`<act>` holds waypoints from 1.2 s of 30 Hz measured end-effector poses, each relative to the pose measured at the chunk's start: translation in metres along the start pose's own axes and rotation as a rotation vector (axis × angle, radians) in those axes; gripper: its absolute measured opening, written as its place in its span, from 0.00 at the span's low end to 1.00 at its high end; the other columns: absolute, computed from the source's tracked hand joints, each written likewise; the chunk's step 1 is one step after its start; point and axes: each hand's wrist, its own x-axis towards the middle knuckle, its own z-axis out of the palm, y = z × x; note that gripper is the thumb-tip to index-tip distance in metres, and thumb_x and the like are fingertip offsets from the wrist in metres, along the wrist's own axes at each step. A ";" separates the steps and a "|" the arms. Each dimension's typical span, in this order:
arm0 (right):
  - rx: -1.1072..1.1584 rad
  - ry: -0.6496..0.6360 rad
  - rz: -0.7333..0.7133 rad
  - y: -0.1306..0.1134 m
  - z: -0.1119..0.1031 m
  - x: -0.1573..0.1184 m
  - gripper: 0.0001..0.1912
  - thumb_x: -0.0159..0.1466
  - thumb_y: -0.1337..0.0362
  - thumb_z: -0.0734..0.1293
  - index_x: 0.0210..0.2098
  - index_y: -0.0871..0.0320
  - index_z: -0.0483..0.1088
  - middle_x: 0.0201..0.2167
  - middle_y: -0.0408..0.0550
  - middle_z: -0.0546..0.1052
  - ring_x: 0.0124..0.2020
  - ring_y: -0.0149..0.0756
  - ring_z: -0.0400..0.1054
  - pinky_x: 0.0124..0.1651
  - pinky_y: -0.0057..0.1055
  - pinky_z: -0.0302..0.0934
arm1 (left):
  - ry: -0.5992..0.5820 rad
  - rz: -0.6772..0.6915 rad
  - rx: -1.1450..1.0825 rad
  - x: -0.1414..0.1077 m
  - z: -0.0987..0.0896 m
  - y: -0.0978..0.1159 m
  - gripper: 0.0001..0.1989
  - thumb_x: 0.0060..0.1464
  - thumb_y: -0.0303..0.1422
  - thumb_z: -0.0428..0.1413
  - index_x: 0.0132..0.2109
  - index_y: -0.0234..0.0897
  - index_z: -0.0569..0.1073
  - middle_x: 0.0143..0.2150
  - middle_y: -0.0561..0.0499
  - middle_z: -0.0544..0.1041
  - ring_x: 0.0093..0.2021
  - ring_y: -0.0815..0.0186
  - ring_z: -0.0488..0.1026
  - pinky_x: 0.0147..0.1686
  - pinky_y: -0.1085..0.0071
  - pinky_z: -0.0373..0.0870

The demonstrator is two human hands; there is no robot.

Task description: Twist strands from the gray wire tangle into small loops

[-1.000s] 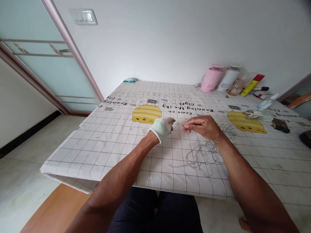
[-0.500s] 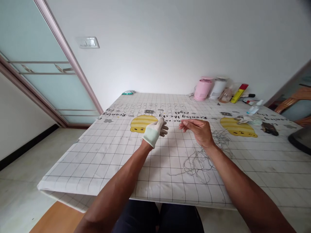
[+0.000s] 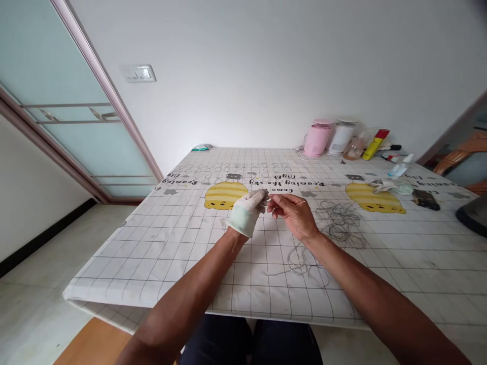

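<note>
Head view: close work, held up and centred

My left hand (image 3: 247, 212), covered by a white knit glove (image 3: 243, 218) with a pale green palm, and my bare right hand (image 3: 292, 214) meet just above the grid-printed table cover (image 3: 114, 268). Both are closed into pinches, thumbs against fingers, with the fingertips (image 3: 271, 198) of the right nearly touching the left. A thin strand may run between them, but it is too fine to tell whether either hand grips one. The glove looks chosen to protect that hand or give it better grip, and keeping my forearms low and angled inward seems to steady the fine work.

A loose tangle of grey cord (image 3: 338, 221) lies on the cover just beyond my right hand, apart from both hands, trailing toward the near edge. Yellow striped cartoon figures (image 3: 225, 195) and black lettering decorate the cover. Along the far edge stand a pink cup (image 3: 315, 141), a white cup (image 3: 341, 138), and a yellow tube (image 3: 375, 144). To my left, a frosted sliding door (image 3: 76, 109) meets the white wall (image 3: 247, 61), above a pale tiled floor (image 3: 45, 238).
</note>
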 end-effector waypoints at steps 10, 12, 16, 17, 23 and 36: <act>-0.118 -0.149 0.017 -0.007 -0.014 0.004 0.12 0.65 0.54 0.79 0.39 0.57 0.87 0.35 0.54 0.85 0.34 0.40 0.76 0.32 0.34 0.66 | -0.203 -0.041 -0.072 0.001 -0.006 0.004 0.21 0.55 0.49 0.67 0.31 0.36 0.72 0.28 0.51 0.70 0.31 0.65 0.70 0.36 0.65 0.70; -0.143 -0.197 0.067 -0.010 -0.021 0.006 0.13 0.64 0.54 0.79 0.39 0.58 0.87 0.34 0.54 0.84 0.33 0.40 0.76 0.32 0.34 0.66 | -0.228 -0.055 -0.054 0.002 -0.007 0.003 0.22 0.53 0.50 0.67 0.31 0.36 0.72 0.28 0.51 0.70 0.31 0.64 0.70 0.37 0.65 0.70; -0.080 -0.157 0.087 -0.012 -0.023 0.007 0.14 0.65 0.52 0.78 0.39 0.57 0.86 0.34 0.53 0.83 0.33 0.38 0.75 0.31 0.33 0.65 | -0.150 -0.074 -0.095 0.004 -0.008 0.001 0.20 0.51 0.47 0.70 0.34 0.35 0.74 0.30 0.51 0.71 0.30 0.68 0.69 0.34 0.69 0.68; -0.057 -0.125 0.072 -0.012 -0.021 0.007 0.14 0.65 0.52 0.78 0.39 0.57 0.86 0.34 0.53 0.83 0.33 0.39 0.75 0.31 0.32 0.65 | -0.125 -0.074 -0.106 0.004 -0.008 0.001 0.19 0.51 0.46 0.70 0.35 0.34 0.75 0.31 0.50 0.72 0.30 0.69 0.69 0.33 0.71 0.67; -0.008 0.099 0.018 -0.006 -0.004 0.003 0.15 0.64 0.52 0.78 0.39 0.58 0.82 0.39 0.54 0.82 0.40 0.41 0.76 0.29 0.30 0.66 | -0.041 -0.021 -0.109 0.005 -0.008 0.002 0.19 0.51 0.45 0.71 0.34 0.33 0.77 0.39 0.46 0.79 0.33 0.70 0.73 0.32 0.73 0.68; -0.167 0.093 0.146 -0.001 -0.015 0.006 0.22 0.67 0.46 0.74 0.45 0.60 0.76 0.33 0.53 0.80 0.32 0.40 0.76 0.28 0.32 0.68 | 0.072 -0.002 0.298 0.001 -0.004 -0.002 0.12 0.56 0.40 0.63 0.35 0.35 0.80 0.34 0.46 0.83 0.31 0.66 0.76 0.34 0.69 0.73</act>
